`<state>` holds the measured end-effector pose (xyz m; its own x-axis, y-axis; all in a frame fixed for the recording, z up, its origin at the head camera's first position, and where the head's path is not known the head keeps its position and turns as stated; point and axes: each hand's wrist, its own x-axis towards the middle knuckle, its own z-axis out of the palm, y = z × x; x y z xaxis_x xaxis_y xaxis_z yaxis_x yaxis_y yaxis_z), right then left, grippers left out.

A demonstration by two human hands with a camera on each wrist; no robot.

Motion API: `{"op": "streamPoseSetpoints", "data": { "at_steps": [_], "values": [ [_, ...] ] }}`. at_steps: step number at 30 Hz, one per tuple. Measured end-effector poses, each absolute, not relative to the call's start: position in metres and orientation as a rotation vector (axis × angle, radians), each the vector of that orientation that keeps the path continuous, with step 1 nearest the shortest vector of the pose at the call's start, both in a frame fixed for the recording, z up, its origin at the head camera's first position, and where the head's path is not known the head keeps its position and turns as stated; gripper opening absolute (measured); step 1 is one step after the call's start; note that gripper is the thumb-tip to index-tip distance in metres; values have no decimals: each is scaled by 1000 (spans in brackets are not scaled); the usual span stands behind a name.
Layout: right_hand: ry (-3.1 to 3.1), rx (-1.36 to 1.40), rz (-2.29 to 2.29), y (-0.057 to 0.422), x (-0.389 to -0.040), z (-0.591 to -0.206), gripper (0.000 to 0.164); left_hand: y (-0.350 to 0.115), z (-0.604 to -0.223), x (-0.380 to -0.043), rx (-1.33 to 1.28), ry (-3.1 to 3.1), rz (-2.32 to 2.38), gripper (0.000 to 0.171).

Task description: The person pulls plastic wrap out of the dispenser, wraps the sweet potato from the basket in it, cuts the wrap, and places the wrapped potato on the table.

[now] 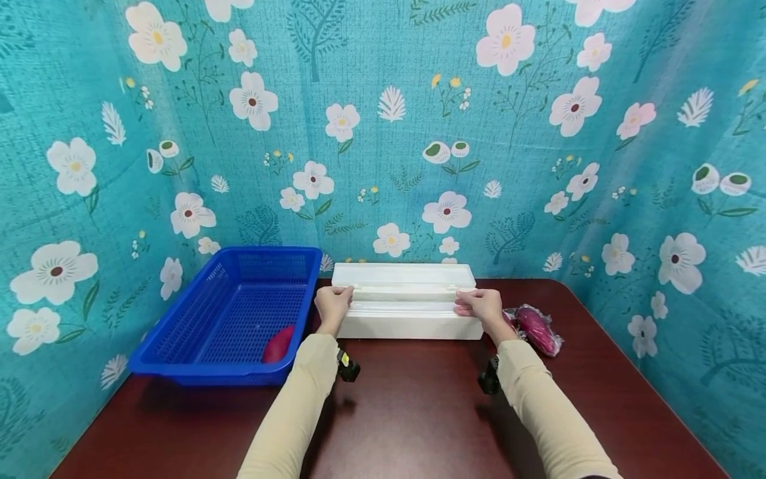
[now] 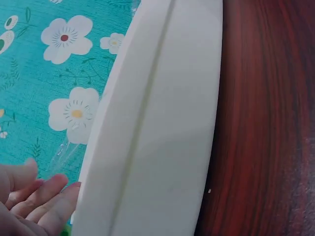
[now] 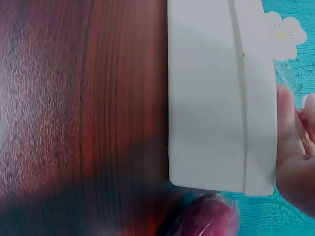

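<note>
A long white cling film dispenser (image 1: pixel 409 326) lies crosswise at the back of the table, its lid raised toward the curtain. My left hand (image 1: pixel 332 306) is at its left end, thumb and fingers pinching clear cling film (image 2: pixel 60 156) that shows as a shiny wrinkle above the fingertips. At the right end my right hand (image 1: pixel 483 306) pinches the other side of the film, thumb and fingers close over the dispenser's front edge. Both wrist views show the dispenser's smooth front wall. The roll inside is hidden.
A blue perforated basket (image 1: pixel 224 369) stands at the left, with a red rounded object (image 1: pixel 278 344) in its near right corner. Reddish-purple oblong produce wrapped in clear film (image 1: pixel 538 329) lies right of the dispenser, partly behind my right hand. A flowered curtain (image 1: pixel 383 166) hangs behind the dark table (image 1: pixel 413 412).
</note>
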<state>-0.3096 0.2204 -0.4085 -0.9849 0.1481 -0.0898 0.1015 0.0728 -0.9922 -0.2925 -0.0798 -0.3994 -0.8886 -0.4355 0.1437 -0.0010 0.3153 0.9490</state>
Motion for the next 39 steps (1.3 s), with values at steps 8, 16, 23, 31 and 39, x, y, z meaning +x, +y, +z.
{"op": "streamPoseSetpoints", "data": {
  "at_steps": [8, 16, 23, 31, 39],
  "values": [
    [-2209, -326, 2053, 218, -309, -410, 32, -83, -403, -292, 385, -2159, -1502, 10],
    [-2200, -267, 1926, 220, -307, -407, 27, -86, -398, -293, 351, -2146, -1479, 11],
    [-2197, -252, 1900, 222, -307, -398, 28, -86, -388, -292, 333, -2124, -1507, 11],
    [-2162, -175, 1941, 226, -307, -389, 30, -86, -380, -293, 304, -2111, -1498, 11],
    [-2205, -169, 1917, 230, -306, -388, 31, -87, -376, -292, 300, -2115, -1515, 10]
  ]
}}
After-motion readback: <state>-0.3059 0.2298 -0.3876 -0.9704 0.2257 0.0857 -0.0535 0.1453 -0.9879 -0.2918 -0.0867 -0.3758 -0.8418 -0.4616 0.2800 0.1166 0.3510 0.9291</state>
